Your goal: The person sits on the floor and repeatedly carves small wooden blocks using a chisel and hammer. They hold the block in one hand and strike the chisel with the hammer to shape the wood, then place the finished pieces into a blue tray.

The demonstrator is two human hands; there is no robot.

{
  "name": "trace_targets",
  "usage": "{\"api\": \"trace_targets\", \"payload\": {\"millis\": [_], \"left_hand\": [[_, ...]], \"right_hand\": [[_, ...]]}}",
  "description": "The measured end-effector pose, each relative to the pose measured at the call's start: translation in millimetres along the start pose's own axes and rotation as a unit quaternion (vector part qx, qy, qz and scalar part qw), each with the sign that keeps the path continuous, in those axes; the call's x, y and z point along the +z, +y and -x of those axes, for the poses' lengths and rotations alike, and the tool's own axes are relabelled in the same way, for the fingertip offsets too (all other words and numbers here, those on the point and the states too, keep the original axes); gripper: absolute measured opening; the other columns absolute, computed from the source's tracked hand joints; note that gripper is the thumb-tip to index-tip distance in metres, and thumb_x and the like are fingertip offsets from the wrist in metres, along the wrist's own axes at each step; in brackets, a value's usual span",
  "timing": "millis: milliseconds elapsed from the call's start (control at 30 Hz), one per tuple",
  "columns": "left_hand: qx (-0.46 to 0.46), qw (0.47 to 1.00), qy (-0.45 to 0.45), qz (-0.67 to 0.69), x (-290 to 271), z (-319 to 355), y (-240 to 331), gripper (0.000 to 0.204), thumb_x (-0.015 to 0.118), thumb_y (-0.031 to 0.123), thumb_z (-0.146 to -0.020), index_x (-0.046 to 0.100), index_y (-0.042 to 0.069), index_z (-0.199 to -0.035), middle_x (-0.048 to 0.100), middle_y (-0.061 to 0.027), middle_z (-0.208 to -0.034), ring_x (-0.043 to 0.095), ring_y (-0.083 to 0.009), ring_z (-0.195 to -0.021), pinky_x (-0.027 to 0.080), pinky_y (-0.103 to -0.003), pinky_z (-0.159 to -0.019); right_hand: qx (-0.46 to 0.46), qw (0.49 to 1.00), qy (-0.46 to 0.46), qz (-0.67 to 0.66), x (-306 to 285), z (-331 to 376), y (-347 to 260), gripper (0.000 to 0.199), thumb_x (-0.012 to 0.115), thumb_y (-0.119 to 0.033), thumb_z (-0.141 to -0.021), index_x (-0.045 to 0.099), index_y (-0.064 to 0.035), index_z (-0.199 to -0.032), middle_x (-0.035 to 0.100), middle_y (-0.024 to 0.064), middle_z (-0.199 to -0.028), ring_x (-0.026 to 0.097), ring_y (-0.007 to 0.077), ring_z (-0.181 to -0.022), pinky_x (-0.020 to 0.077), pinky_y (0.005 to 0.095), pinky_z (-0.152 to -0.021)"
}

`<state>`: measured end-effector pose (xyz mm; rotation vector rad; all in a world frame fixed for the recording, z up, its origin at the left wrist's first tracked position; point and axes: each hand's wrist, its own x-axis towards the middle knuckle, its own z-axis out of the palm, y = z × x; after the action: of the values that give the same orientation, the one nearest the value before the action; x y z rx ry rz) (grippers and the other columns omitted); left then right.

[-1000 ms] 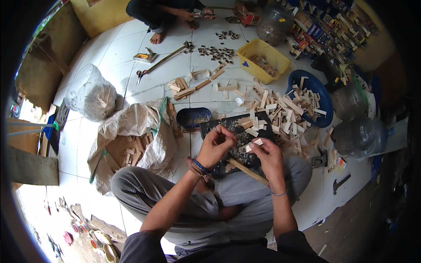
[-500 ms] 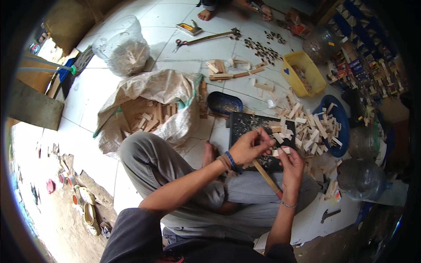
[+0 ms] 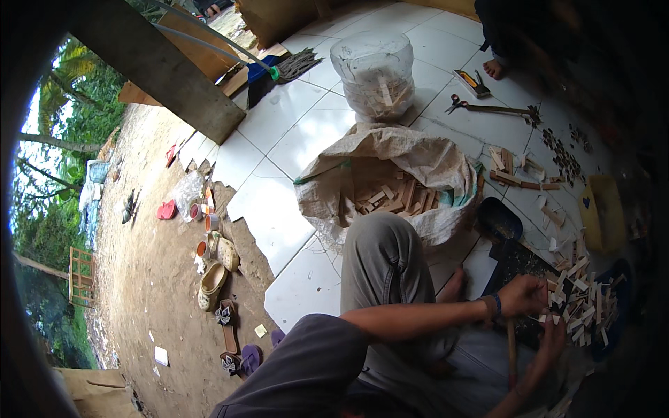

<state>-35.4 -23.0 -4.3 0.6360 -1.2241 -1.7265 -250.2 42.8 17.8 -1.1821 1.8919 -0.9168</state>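
Note:
My right hand (image 3: 552, 343) pinches a small pale wood block (image 3: 549, 318) at the lower right. Close above it, my left hand (image 3: 523, 296) has its fingers drawn together; whatever is in them, if anything, is too small to make out. Both hands are over the edge of a black slab (image 3: 504, 267) strewn with wood shavings. Beside them lies a heap of short pale wood pieces (image 3: 591, 301), partly in a dark blue basin (image 3: 619, 343). A wooden handle (image 3: 512, 352) leans by my leg, below my left hand; its head is hidden.
An open woven sack (image 3: 362, 146) of wood offcuts stands beyond my knee. Behind it is a clear plastic tub (image 3: 373, 59). Farther right lie a staple gun (image 3: 472, 83), scissors (image 3: 456, 103) and a yellow bin (image 3: 603, 212). Shoes (image 3: 214, 284) rest on bare ground leftward.
The view has swung left, so the hands now appear at the lower right and more ground and greenery show. My right hand keeps the wood block, with my left hand close to it.

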Motion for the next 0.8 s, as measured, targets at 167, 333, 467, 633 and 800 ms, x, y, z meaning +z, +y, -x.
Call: {"api": "trace_targets", "payload": {"millis": [167,333,467,633,800], "left_hand": [[0.096,0.993,0.013,-0.062,4,3,10,0.016,0.074,0.011,-0.096,0.074,0.002,-0.109,0.077,-0.0057,-0.097,0.071,-0.0108,-0.094,0.057,-0.029,-0.082],[0.020,0.998,0.030,-0.051,1,2,11,0.028,0.066,0.014,-0.102,0.069,0.006,-0.129,0.076,-0.0088,-0.111,0.070,-0.0131,-0.105,0.056,-0.031,-0.092],[0.017,0.999,0.031,-0.034,3,3,14,0.028,0.057,0.015,-0.109,0.067,0.000,-0.130,0.073,-0.0029,-0.107,0.066,-0.0091,-0.102,0.053,-0.028,-0.095],[-0.005,0.999,0.043,-0.032,5,5,16,0.029,0.052,0.014,-0.111,0.059,-0.001,-0.134,0.069,-0.0037,-0.104,0.066,-0.0093,-0.101,0.053,-0.027,-0.093],[-0.049,0.992,0.028,0.114,1,2,8,0.027,0.048,0.019,-0.112,0.053,0.001,-0.131,0.060,-0.0038,-0.105,0.072,-0.0183,-0.104,0.055,-0.027,-0.086]], "right_hand": [[0.071,0.996,0.002,0.062,-3,7,-25,0.060,0.063,-0.042,-0.101,0.056,-0.0001,-0.144,0.069,0.0139,-0.119,0.063,0.0236,-0.110,0.0469,0.0373,-0.094],[0.024,0.997,0.015,-0.066,9,21,-35,0.033,0.069,-0.026,-0.100,0.068,-0.0022,-0.123,0.072,0.0073,-0.113,0.065,0.0123,-0.101,0.0464,0.0273,-0.080],[0.029,0.992,0.019,-0.121,18,24,-33,0.025,0.075,-0.022,-0.097,0.070,-0.0064,-0.117,0.073,-0.0009,-0.099,0.066,0.0063,-0.091,0.0434,0.0230,-0.073],[0.019,0.990,0.020,-0.142,22,27,-41,0.024,0.073,-0.019,-0.099,0.069,-0.0039,-0.117,0.075,0.0016,-0.096,0.067,0.0053,-0.084,0.0428,0.0212,-0.070],[0.031,0.982,0.018,-0.188,25,28,-47,0.021,0.073,-0.011,-0.098,0.068,-0.0002,-0.115,0.073,0.0034,-0.092,0.066,0.0064,-0.084,0.0474,0.0205,-0.073]]}}
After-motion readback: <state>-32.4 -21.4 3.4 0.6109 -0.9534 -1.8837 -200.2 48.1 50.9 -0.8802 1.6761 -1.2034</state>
